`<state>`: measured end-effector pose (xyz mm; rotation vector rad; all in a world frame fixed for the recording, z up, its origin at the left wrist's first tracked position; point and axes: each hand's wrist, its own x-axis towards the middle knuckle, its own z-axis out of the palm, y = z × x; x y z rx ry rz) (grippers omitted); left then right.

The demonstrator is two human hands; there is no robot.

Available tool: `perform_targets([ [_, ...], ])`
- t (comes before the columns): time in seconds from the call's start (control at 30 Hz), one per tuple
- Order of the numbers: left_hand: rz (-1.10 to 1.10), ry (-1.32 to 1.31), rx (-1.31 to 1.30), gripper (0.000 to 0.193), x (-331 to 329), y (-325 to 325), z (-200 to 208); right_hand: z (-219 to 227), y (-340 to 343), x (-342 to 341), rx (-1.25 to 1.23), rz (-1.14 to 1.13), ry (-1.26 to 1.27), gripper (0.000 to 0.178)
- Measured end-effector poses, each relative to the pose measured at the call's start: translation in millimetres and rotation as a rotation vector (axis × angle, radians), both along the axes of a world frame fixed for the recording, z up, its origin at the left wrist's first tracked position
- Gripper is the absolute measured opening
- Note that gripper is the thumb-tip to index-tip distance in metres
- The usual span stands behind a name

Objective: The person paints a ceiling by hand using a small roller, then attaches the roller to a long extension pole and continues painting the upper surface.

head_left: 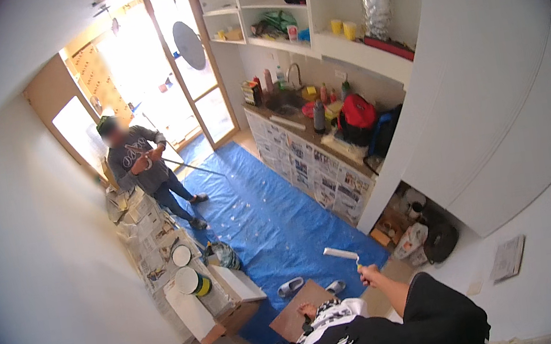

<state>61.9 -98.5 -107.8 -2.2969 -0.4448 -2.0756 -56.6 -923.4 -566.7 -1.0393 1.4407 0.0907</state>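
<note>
My right hand [370, 275] is closed around the handle of a small paint roller [341, 254] with a white sleeve. The roller is held out over the blue sheet, in front of my body. No part of my left hand shows. Below me a bare foot [307, 309] rests on a brown board [296, 320]. A pair of grey slippers [290, 287] lies beside the board, one at its left and one at its right. Paint tins [193, 281] stand on a newspaper-covered surface to the left, away from my hand.
A co-worker [139, 156] stands at the far left, hands together, near a long pole [194, 167]. Blue sheeting [260, 209] covers the floor. A cluttered sink counter [309, 132] runs along the right, below open shelves [273, 7]. White cabinet panels [490, 92] rise at right.
</note>
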Motion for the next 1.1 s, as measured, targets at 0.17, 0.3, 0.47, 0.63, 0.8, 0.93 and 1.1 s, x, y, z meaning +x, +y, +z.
perform_targets([
  [0.17,-0.349,-0.037,-0.171,0.035,69.0,-125.8,17.9,-1.4,-2.6,-8.5,-0.066,0.015,0.040,0.017],
  [0.3,-0.812,0.102,-0.128,0.034,137.4,-207.9,-0.2,9.2,-8.6,-15.8,-0.174,-0.064,-0.033,0.020],
  [0.47,-1.443,0.512,-0.095,0.013,116.0,-385.6,50.2,101.3,-34.6,-36.2,-0.717,-0.372,-0.401,0.029],
  [0.63,-2.084,0.576,-0.455,0.022,65.7,-474.6,78.7,210.1,-67.1,-48.1,-1.376,-0.476,-0.272,0.035],
  [0.8,-2.851,0.757,-0.373,0.029,47.2,-485.5,119.7,164.1,-97.4,-80.1,-1.226,-0.611,-0.469,0.032],
  [0.93,-2.643,0.097,-0.183,0.011,18.1,-520.6,119.4,118.0,-89.3,-49.0,-0.915,-0.575,-0.528,0.028],
  [1.1,-2.307,0.325,-0.119,0.010,-0.9,-482.9,120.7,84.7,-43.2,11.7,-0.436,-0.403,-0.522,0.023],
])
